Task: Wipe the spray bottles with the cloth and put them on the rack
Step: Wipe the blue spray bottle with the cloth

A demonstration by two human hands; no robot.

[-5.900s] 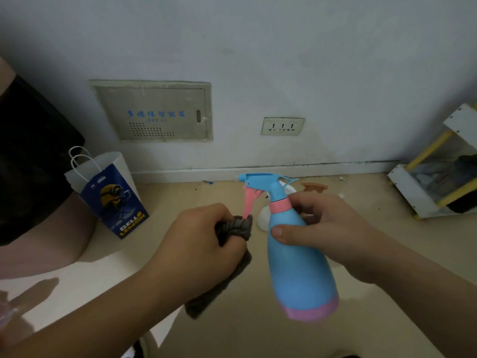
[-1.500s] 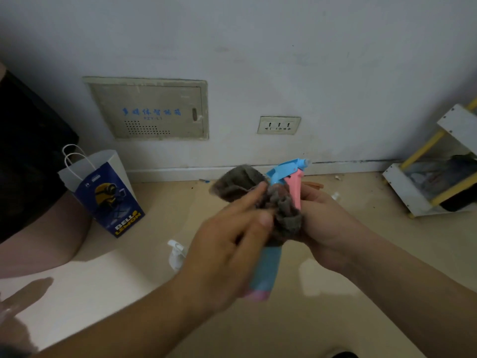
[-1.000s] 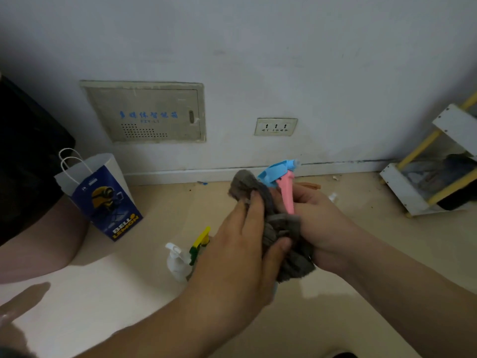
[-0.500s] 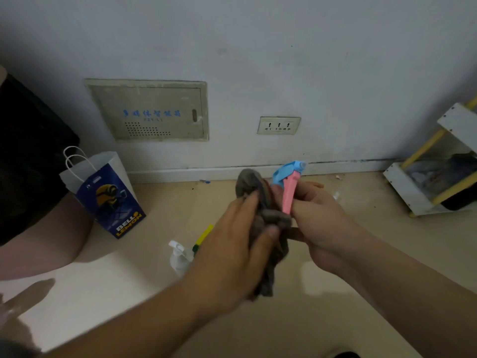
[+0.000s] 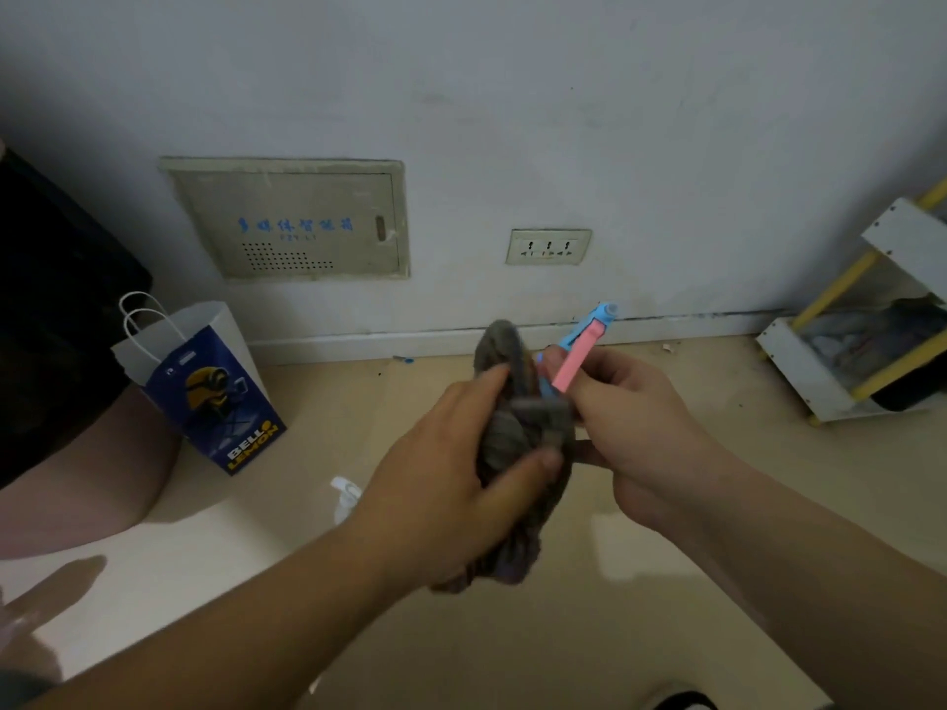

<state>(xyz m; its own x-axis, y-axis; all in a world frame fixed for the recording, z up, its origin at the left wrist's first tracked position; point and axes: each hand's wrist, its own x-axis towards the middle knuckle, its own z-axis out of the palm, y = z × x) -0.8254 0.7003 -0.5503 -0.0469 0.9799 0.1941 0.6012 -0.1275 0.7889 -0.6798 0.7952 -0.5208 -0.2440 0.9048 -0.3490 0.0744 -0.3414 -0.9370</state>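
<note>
My left hand grips a grey cloth wrapped round the body of the blue spray bottle. Only the bottle's blue nozzle and pink trigger stick out above the cloth; the body is hidden. My right hand holds the bottle at its neck, just right of the cloth. The white rack with yellow bars stands on the floor at the far right, against the wall. A second white spray bottle lies on the floor, mostly hidden behind my left hand.
A white and blue paper bag stands on the floor at the left. Another person's leg and dark clothing fill the far left. A wall panel and a socket sit on the wall ahead. Beige floor lies between me and the wall.
My left hand has slid the cloth down and around the bottle body, covering it. The nozzle stays tilted up to the right. The green and yellow bottle on the floor is now hidden.
</note>
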